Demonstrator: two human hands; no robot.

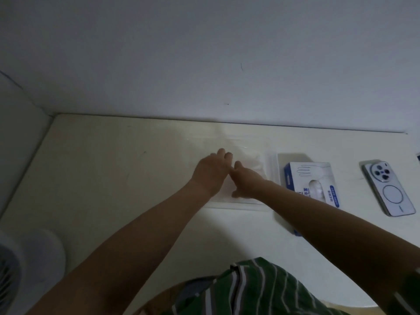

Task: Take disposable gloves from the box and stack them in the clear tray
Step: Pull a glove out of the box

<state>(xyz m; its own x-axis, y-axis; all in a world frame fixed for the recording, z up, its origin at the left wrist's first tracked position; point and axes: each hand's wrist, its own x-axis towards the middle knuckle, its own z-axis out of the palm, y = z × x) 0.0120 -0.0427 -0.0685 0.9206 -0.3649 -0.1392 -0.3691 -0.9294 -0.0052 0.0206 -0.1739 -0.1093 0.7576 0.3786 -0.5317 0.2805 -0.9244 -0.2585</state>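
Observation:
The clear tray lies on the pale table, right of centre. A thin, translucent glove lies inside it, hard to make out. Both my hands reach into the tray side by side. My left hand rests palm down on the gloves, its fingertips bent down at the far end. My right hand lies flat next to it, index finger stretched forward and thumb spread toward me. The white and blue glove box stands just right of the tray, and my right forearm crosses its near end.
A white phone lies face down to the right of the box. The table meets a wall at the back and left. A round white object sits at the lower left. My green striped clothing fills the bottom centre.

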